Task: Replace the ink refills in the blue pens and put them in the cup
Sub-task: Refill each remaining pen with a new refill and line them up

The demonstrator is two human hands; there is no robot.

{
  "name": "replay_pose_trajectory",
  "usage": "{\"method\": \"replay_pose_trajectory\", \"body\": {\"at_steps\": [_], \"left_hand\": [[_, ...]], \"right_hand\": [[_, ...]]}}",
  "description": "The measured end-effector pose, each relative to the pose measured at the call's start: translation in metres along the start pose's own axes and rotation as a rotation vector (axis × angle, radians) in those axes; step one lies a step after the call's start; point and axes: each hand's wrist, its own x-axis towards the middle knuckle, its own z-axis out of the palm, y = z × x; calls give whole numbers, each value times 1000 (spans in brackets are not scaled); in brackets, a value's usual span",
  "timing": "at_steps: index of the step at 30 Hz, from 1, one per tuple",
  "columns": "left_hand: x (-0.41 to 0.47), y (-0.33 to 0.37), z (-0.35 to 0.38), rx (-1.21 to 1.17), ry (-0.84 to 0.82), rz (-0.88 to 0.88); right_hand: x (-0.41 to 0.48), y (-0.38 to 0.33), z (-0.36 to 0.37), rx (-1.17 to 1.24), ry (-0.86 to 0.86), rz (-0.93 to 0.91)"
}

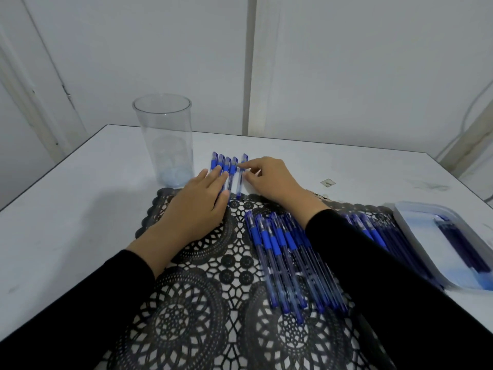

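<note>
Steadying the pen row (pixel 226 163) under the flat, released left hand (pixel 197 201), nudge the end pen (pixel 244 159), pinched by the right hand (pixel 269 180), flush.

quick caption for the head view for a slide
Left hand rests flat on four blue pens while right hand pinches a fifth pen, near a clear cup.

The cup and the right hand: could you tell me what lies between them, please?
Head view: a row of blue pens, the left hand resting on them.
</note>
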Motion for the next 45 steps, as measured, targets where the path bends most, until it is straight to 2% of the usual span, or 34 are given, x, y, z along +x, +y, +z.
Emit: {"method": "replay_pose_trajectory", "body": {"at_steps": [7, 16, 22, 26, 29, 32, 35, 42, 45], "left_hand": [[2, -3, 3, -19, -70, -38], [1, -3, 2, -20, -75, -36], [1, -4, 2, -31, -73, -28], [-2, -1, -1, -79, -39, -27], [-8, 4, -8, -232, 97, -1], [-13, 18, -17, -545, 242, -35], [-22, 39, -26, -808, 269, -46], [-50, 78, -33, -1306, 365, -40], [-53, 81, -37, -1406, 463, -95]], "right_hand": [[3, 4, 5, -9, 6, 0], [4, -8, 4, -78, 32, 132], [-5, -6, -1, 37, 72, 218], [-19, -5, -6, 224, 126, 253], [-33, -10, -11, 383, 198, 214], [-57, -23, -17, 624, 218, 143], [-84, -36, -20, 804, 206, 79], [-125, -48, -24, 913, 213, 3], [-136, -48, -29, 930, 209, -37]]}}
